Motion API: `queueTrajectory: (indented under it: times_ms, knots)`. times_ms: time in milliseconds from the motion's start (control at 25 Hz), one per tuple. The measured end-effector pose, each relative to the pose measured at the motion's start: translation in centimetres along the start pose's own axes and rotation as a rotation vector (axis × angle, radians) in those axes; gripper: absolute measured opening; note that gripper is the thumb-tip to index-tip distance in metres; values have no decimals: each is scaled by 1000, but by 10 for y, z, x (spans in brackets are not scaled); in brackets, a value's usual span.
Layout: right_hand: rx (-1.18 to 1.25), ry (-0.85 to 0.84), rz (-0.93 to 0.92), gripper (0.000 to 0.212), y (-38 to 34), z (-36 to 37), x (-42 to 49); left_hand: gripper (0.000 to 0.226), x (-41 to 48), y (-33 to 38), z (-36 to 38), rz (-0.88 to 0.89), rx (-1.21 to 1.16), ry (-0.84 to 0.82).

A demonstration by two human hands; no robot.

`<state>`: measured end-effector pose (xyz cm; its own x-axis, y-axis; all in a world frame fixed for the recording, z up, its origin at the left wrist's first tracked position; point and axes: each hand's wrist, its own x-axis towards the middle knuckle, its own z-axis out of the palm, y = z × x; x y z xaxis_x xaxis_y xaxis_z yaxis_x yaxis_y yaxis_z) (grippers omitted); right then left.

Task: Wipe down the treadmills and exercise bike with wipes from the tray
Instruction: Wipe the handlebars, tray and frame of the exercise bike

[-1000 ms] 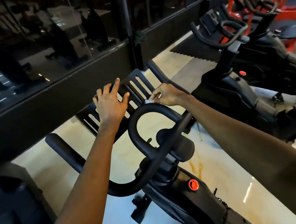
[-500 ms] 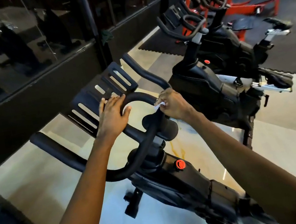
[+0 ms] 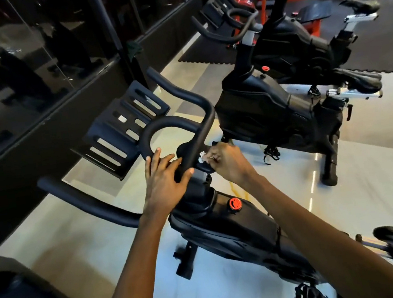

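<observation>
While L hand (image 3: 167,181) grips bar (image 3: 201,138) steady, R hand (image 3: 227,163), pinching wipe (image 3: 202,159), should rub w/ firm, overlapping strokes along it.

Pale floor (image 3: 82,247): exercise bikes (image 3: 228,233), blk mat (image 3: 204,53)

no legible text, brand, number or sign found. the red knob (image 3: 234,204) on the near exercise bike (image 3: 228,233), at 5 o'clock from the handlebar (image 3: 161,123), carries a dark marking too blurred to read.
</observation>
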<state>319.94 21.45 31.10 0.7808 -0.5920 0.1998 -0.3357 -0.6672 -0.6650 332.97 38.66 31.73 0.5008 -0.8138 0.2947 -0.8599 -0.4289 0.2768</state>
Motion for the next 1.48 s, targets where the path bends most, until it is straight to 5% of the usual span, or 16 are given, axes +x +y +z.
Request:
queueTrajectory:
  times_ms: [520,840,1040,1240,1480]
  knots:
    - [47,66,102,18,15,-20,-31,50,0,12,5,-52,58,49]
    - [-101,351,394,15,163,-143,-145,45,37,94,55,72,-169,85]
    - [-250,475,708,18,232,-217,-241,44,62,174,127,298,-387,-203]
    - [-288,410,1018,31,267,-248,-326,39,58,247,195,360,-513,-490]
    - [-281,333,1176,37,279,-247,-385,41,27,316,254,431,-482,-730]
